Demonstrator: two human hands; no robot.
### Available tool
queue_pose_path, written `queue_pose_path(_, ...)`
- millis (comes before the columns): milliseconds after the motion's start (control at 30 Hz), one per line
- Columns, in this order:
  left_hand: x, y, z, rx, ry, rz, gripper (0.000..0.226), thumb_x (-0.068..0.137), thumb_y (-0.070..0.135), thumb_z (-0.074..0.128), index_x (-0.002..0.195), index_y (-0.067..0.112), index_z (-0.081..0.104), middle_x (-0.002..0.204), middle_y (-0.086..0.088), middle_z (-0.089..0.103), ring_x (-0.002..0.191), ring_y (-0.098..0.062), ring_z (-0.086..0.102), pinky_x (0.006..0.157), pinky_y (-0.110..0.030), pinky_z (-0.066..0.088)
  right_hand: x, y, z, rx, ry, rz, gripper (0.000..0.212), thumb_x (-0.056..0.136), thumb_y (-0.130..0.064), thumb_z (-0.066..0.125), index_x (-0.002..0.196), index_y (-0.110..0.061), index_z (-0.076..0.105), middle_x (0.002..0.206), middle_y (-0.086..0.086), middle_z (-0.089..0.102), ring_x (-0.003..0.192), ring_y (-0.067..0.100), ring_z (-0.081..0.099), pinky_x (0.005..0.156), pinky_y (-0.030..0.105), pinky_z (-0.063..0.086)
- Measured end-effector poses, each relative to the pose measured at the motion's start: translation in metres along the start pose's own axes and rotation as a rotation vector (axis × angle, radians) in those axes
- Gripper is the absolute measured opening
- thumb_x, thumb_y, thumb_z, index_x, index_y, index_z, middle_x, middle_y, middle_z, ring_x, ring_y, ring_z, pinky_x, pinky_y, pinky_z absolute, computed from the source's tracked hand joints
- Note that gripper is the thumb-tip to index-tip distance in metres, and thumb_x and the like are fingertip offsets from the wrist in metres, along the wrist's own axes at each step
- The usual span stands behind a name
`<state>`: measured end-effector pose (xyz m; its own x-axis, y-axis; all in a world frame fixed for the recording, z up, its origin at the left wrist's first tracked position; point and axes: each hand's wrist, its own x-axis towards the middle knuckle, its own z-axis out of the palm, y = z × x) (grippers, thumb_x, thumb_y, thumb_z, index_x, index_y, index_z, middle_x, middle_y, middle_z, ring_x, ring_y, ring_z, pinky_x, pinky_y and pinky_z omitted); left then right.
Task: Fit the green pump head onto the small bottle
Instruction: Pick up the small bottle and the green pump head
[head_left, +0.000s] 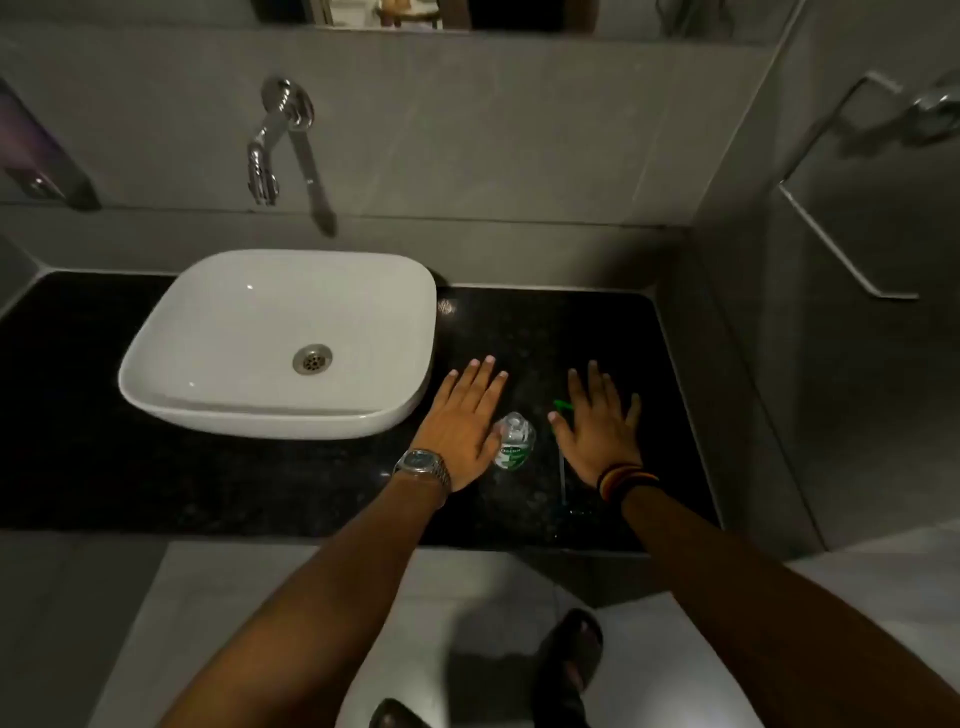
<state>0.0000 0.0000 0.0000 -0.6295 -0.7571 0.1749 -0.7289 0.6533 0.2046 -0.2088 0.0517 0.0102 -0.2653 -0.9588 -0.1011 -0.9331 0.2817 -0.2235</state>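
A small clear bottle (513, 440) with a green and white label stands on the black countertop (260, 483) between my two hands. The green pump head (562, 405) lies just right of it, mostly hidden under my right hand, with its thin tube (562, 475) running toward the counter's front edge. My left hand (464, 425) lies flat, palm down, fingers spread, its thumb side touching or almost touching the bottle. My right hand (597, 426) is also flat and spread, over the pump head, holding nothing.
A white basin (171, 364) sits on the counter to the left of my left hand, under a chrome wall tap (283, 140). Grey tiled walls close the back and right side. The counter's front edge runs just below my wrists.
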Motion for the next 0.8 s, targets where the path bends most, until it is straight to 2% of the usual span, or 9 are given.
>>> queue_pose_path(100,0.0,0.002,0.011,-0.014,-0.09,-0.013,0.08,0.083,0.035,0.047,0.154,0.013,0.019,0.166,-0.012,0.009,0.154,-0.026,0.006,0.125,-0.049,0.01,0.006,0.004,0.007,0.028,-0.036,0.055,0.053,0.096,-0.041,0.048,0.14,-0.012,0.049,0.159,0.016,0.026,0.141,0.037,0.031,0.112,0.05,0.036)
queue_pose_path(200,-0.004,0.003,0.021,-0.1,-0.119,-0.034,0.082,0.077,0.038,0.059,0.15,0.014,0.031,0.164,-0.011,0.017,0.153,-0.027,0.013,0.125,-0.048,0.011,0.013,0.006,0.012,0.05,-0.106,0.187,0.043,0.094,-0.041,0.055,0.119,-0.008,0.065,0.135,0.018,0.047,0.122,0.038,0.05,0.096,0.043,0.05)
queue_pose_path(300,-0.004,0.003,0.028,-0.22,-0.069,-0.104,0.073,0.076,0.053,0.067,0.138,0.021,0.048,0.158,-0.008,0.035,0.15,-0.026,0.023,0.124,-0.043,0.015,0.032,0.003,0.02,0.089,-0.137,0.296,0.047,0.089,-0.049,0.061,0.113,-0.008,0.07,0.13,0.018,0.053,0.114,0.038,0.058,0.091,0.04,0.052)
queue_pose_path(400,-0.004,0.004,0.035,-0.314,-0.023,-0.192,0.071,0.073,0.064,0.069,0.131,0.026,0.055,0.152,-0.002,0.045,0.148,-0.021,0.028,0.119,-0.035,0.018,0.053,-0.003,0.025,0.077,-0.16,0.377,0.055,0.081,-0.052,0.07,0.118,-0.011,0.067,0.132,0.017,0.054,0.114,0.036,0.06,0.089,0.039,0.052)
queue_pose_path(567,0.0,0.005,0.035,-0.351,-0.013,-0.216,0.063,0.077,0.058,0.071,0.128,0.024,0.059,0.147,-0.001,0.05,0.145,-0.022,0.032,0.12,-0.04,0.027,0.076,-0.005,0.03,0.05,-0.213,0.418,0.064,0.073,-0.05,0.077,0.125,-0.015,0.062,0.137,0.017,0.05,0.117,0.035,0.059,0.088,0.039,0.052)
queue_pose_path(633,0.0,0.006,0.034,-0.369,-0.022,-0.23,0.06,0.078,0.053,0.072,0.127,0.021,0.061,0.144,-0.002,0.053,0.144,-0.024,0.034,0.119,-0.042,0.028,0.08,-0.004,0.025,0.124,-0.222,0.417,0.068,0.071,-0.05,0.078,0.126,-0.012,0.062,0.138,0.018,0.05,0.118,0.036,0.058,0.089,0.038,0.051)
queue_pose_path(700,0.001,0.007,0.031,-0.389,-0.037,-0.245,0.06,0.078,0.05,0.073,0.127,0.019,0.062,0.143,-0.003,0.054,0.143,-0.026,0.035,0.119,-0.042,0.029,0.082,-0.002,0.012,0.286,-0.205,0.414,0.064,0.071,-0.05,0.077,0.116,-0.007,0.067,0.129,0.02,0.057,0.111,0.037,0.061,0.089,0.039,0.054)
queue_pose_path(733,0.002,0.007,0.03,-0.395,-0.043,-0.251,0.06,0.078,0.05,0.073,0.127,0.018,0.062,0.142,-0.004,0.054,0.143,-0.026,0.035,0.119,-0.042,0.028,0.08,-0.001,0.003,0.401,-0.162,0.402,0.057,0.071,-0.049,0.077,0.106,-0.004,0.071,0.118,0.021,0.063,0.102,0.037,0.065,0.085,0.039,0.056)
queue_pose_path(800,0.002,0.009,0.025,-0.397,-0.058,-0.27,0.06,0.077,0.05,0.074,0.127,0.018,0.063,0.141,-0.005,0.055,0.142,-0.027,0.035,0.118,-0.042,0.028,0.071,-0.003,-0.019,0.656,0.014,0.349,0.035,0.073,-0.041,0.077,0.073,-0.007,0.072,0.084,0.018,0.07,0.075,0.028,0.067,0.07,0.036,0.053)
